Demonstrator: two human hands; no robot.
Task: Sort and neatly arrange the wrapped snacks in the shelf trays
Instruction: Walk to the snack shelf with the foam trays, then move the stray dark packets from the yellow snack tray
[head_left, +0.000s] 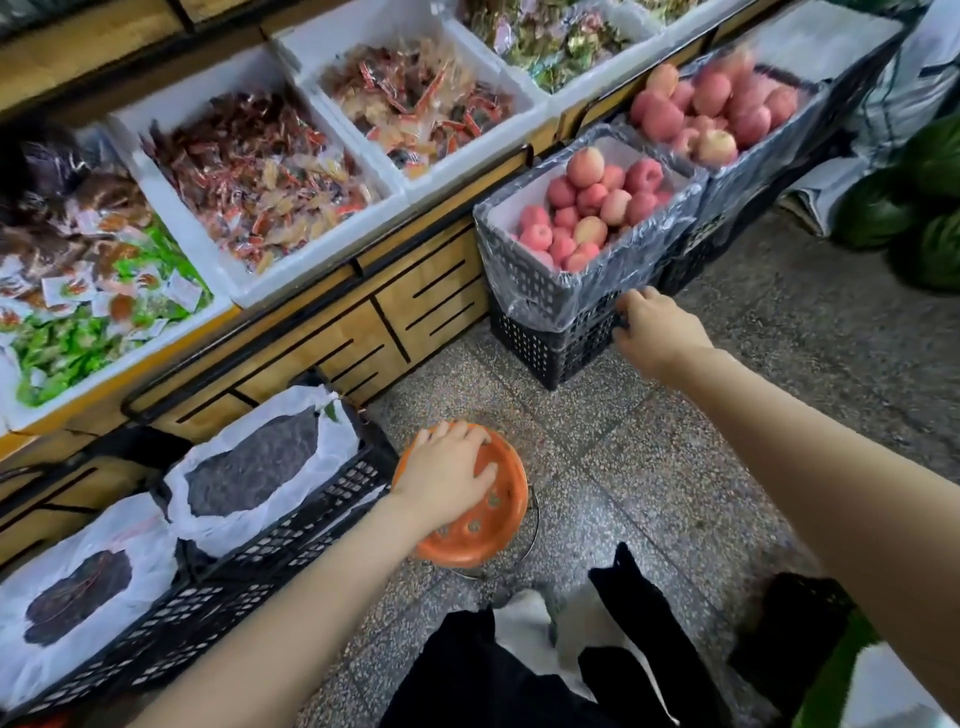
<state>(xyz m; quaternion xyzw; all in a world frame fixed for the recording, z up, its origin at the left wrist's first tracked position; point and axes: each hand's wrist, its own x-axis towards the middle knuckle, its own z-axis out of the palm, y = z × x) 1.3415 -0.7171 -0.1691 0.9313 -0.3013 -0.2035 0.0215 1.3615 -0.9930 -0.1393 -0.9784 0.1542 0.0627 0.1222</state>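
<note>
The wrapped snacks (260, 176) lie heaped in the white trays (150, 192) along the shelf's front edge, red-printed packets in the middle ones and green and white ones in the tray cut off at the left, but every label is too blurred to read. The left hand (447, 478) rests spread flat on the orange stool (493, 525). The right hand (657, 327) curls its fingers round the near corner of the black crate (545, 348) under the apples (592, 208), fingertips hidden.

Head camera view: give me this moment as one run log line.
left hand: rests on round orange plastic stool | right hand: grips black plastic crate stack | wrapped snacks: untouched in white foam trays
</note>
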